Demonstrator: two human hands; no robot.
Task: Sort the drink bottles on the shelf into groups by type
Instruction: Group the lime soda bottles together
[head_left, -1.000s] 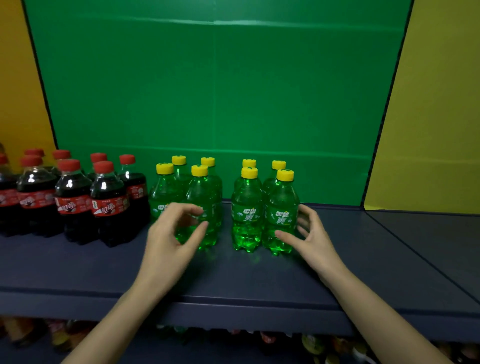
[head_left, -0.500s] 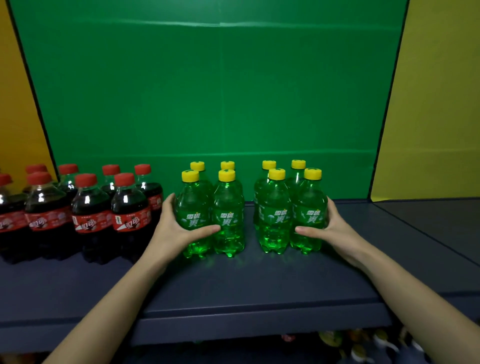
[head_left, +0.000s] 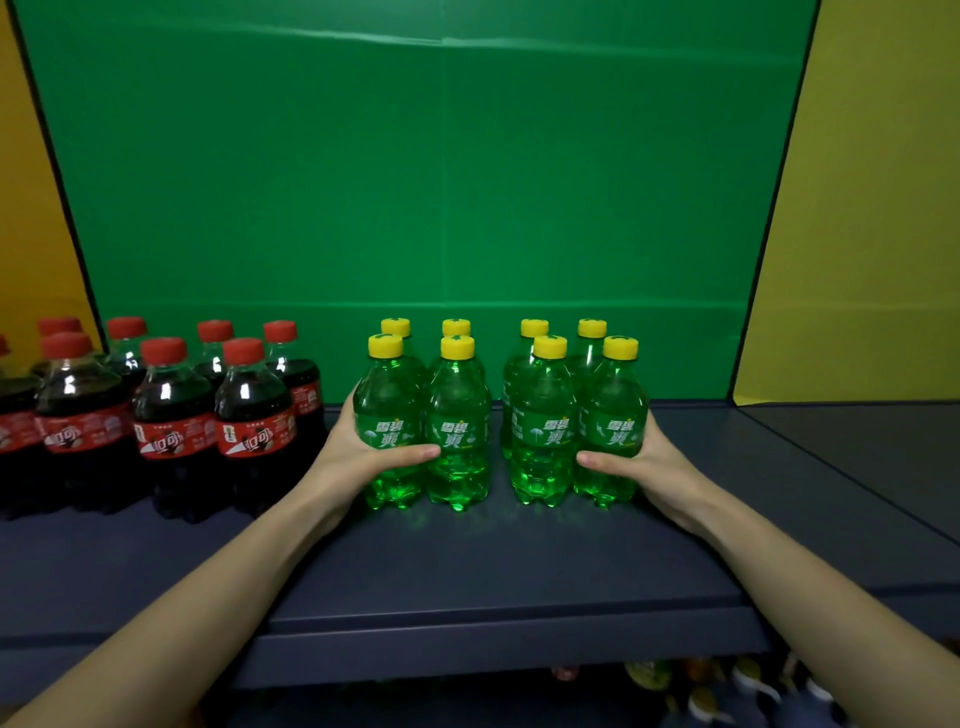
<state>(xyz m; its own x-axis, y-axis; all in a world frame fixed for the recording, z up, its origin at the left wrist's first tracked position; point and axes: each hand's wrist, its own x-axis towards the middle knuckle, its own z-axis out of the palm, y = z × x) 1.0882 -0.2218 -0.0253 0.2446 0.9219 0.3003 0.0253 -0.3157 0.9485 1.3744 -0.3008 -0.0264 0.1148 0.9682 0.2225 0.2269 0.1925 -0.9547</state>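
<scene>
- The eight green soda bottles (head_left: 457, 415), all yellow-capped, stood upright on the dark blue shelf (head_left: 467, 561), just below the middle of my view. They formed two blocks of four with a narrow gap between the blocks.
- My left hand (head_left: 350, 457) was wrapped round the front-left bottle (head_left: 387, 410) of the left block. The palm lay against its nine o'clock side, and the thumb crossed the front under the label, its tip reaching the neighbouring bottle.
- My right hand (head_left: 657, 460) clasped the front-right bottle (head_left: 615, 415) of the right block in mirror fashion, palm at its three o'clock side and thumb across the front below the label.
- The fingers of both hands were hidden behind the bottles, so I could not tell how far back they reached.
- The cola bottles (head_left: 174, 415), with red caps and red labels, stood packed together at nine o'clock of the green ones. They were near my left hand but apart from it, and the group ran past the left edge of view.
- At twelve o'clock a green back panel (head_left: 415, 182) rose behind the shelf, with a yellow side panel (head_left: 872, 208) at two o'clock.
- At six o'clock, under the shelf's front edge, there were blurred colourful goods (head_left: 701, 680) that I could not make out.
</scene>
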